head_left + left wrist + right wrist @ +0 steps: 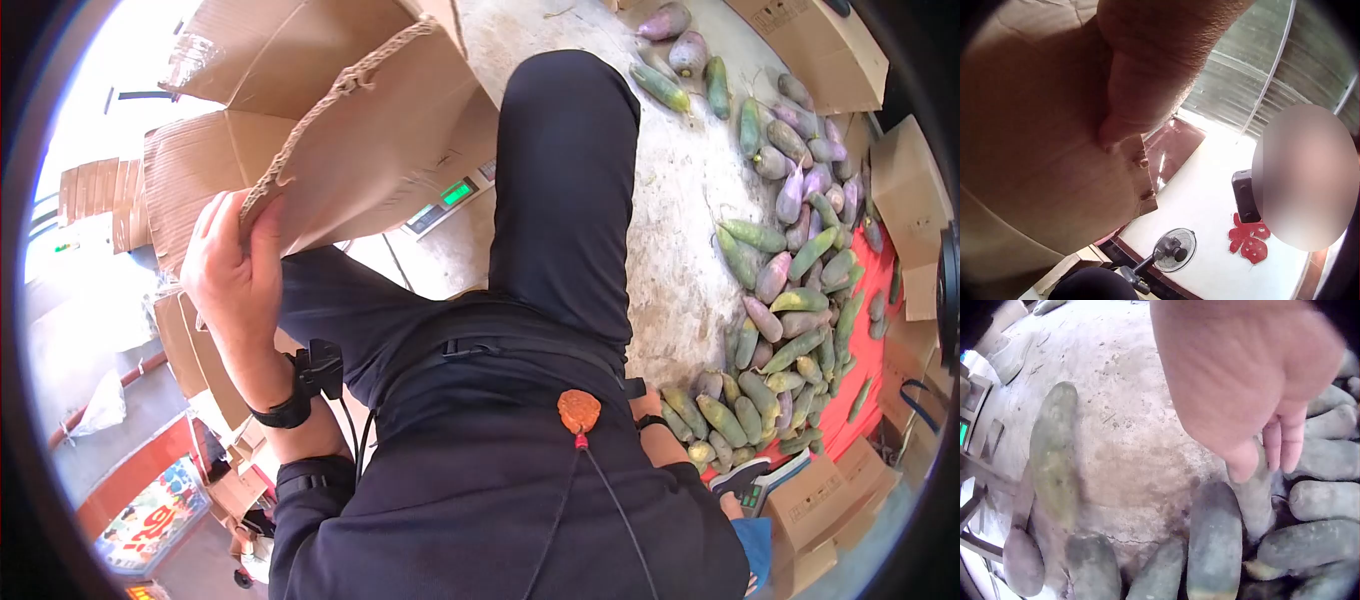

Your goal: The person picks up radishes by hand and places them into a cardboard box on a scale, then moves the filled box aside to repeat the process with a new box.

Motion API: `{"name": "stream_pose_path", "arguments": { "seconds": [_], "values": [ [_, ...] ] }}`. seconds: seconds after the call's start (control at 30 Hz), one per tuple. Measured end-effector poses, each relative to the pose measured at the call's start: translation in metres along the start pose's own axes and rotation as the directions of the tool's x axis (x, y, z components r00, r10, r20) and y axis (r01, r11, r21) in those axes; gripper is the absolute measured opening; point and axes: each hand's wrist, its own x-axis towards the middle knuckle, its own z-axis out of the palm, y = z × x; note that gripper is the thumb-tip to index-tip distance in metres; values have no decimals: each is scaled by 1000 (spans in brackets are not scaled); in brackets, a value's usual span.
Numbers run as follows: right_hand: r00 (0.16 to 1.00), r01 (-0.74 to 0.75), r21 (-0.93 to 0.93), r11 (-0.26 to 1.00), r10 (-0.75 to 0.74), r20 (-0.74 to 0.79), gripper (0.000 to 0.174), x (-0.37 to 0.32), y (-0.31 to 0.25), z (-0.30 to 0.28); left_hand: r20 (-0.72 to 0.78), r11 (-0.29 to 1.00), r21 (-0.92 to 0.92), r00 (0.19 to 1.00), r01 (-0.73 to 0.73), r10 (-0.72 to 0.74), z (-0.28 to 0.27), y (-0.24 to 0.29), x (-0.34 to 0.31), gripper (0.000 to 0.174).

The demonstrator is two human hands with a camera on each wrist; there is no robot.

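My left hand [235, 265] grips the edge of a large cardboard box [380, 150], thumb on one side and fingers on the other. The left wrist view has the thumb of this hand [1147, 81] against the brown cardboard [1035, 156]. Mostly hidden by my body in the head view, my right hand [648, 405] is down beside the vegetable pile [745, 415]. In the right wrist view the hand [1247, 387] holds a greyish-green long vegetable [1255, 503] between thumb and fingers, with a darker one [1215, 540] just left of it.
Green and purple vegetables [790, 300] lie on the pale floor and a red sheet [862, 390] at the right. A scale with a lit green display [458, 193] stands beyond the box. More cartons [820, 50] line the right side. The left wrist view has a fan [1175, 250].
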Motion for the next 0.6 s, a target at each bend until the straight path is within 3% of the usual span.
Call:
{"name": "stream_pose_path", "arguments": {
  "seconds": [0.1, 0.17, 0.23, 0.3, 0.37, 0.43, 0.5, 0.6],
  "values": [
    [999, 24, 105, 994, -20, -47, 21, -6, -18, -63, -29, 999, 37, 999, -36, 37, 0, 1, 1, 13],
    [959, 164, 164, 973, -118, -258, 18, 15, -12, -88, -21, 999, 31, 999, -27, 28, -3, 5, 2, 13],
    [850, 387, 212, 897, -259, -459, 17, 26, -26, -131, -16, 999, 28, 1000, -19, 20, -4, 7, 3, 12],
    [661, 536, 135, 833, -315, -681, 19, 31, -53, -182, 1, 999, 33, 1000, -27, 27, -5, 8, 3, 11],
    [652, 708, 463, 533, -240, -719, 23, 12, -101, -244, -9, 999, 53, 1000, -2, 3, -5, 7, 1, 11],
    [565, 781, 457, 426, -169, -808, 24, -45, -171, -305, 12, 998, 65, 1000, -18, 17, -6, 7, 2, 11],
    [338, 925, 266, 271, -264, -903, 23, -81, -218, -354, -11, 998, 63, 1000, -27, 27, -5, 5, 2, 11],
    [73, 996, 88, -32, -320, -945, 23, -163, -295, -403, -22, 997, 56, 999, -48, 49, -5, 4, 0, 11]
  ]
}}
